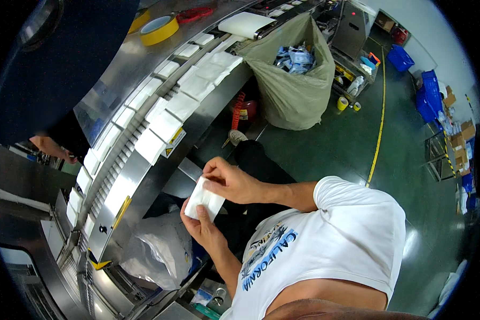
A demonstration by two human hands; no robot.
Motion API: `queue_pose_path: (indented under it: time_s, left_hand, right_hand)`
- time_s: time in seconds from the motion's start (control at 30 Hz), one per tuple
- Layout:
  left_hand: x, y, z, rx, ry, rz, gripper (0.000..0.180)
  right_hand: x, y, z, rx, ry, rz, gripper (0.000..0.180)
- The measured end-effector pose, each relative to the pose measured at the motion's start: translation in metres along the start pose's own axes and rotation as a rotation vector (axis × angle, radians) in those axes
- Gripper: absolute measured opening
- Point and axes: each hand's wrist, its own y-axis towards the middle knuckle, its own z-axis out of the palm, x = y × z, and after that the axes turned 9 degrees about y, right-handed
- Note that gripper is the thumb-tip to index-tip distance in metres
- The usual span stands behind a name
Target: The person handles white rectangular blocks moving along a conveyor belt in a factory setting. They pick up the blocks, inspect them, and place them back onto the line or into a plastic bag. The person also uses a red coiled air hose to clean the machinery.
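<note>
A small folded white wipe [210, 202] is between my two hands in front of my lap. My left hand [201, 226] grips its lower end, thumb pressed flat on top and fingers beneath. At the upper edge, my right hand [226, 181] is closed on the wipe, fingers bent and thumb lying over it. Beyond my hands, stacks of similar white folded wipes [165, 125] lie along the near rail of a curved conveyor [136, 130]. A row of single white pieces [124, 117] sits on its far side.
A co-worker's hand [53, 147] and dark clothing are across the conveyor. A big greenish bag [298, 101] with blue-white packets stands beyond my right hand. Below the conveyor sits a pale plastic bag [160, 248]. Yellow tape rolls [160, 31] rest on the metal table.
</note>
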Motion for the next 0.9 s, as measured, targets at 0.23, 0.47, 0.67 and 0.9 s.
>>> queue_pose_path:
  time_s: [0.23, 0.47, 0.67, 0.9]
  left_hand:
    - [0.006, 0.003, 0.004, -0.038, 0.037, 0.107, 0.036]
    - [-0.002, 0.011, -0.012, 0.066, -0.276, -0.099, 0.036]
    - [-0.012, 0.011, -0.017, 0.004, -0.078, -0.004, 0.037]
    - [-0.009, 0.014, -0.02, -0.071, 0.092, -0.009, 0.033]
  right_hand:
    - [0.003, -0.005, 0.004, 0.006, -0.276, -0.08, 0.057]
    - [0.001, 0.006, 0.006, -0.004, -0.201, -0.136, 0.043]
    - [-0.001, 0.016, 0.007, 0.077, -0.048, 0.038, 0.043]
    - [-0.002, 0.03, 0.004, 0.071, -0.252, 0.045, 0.032]
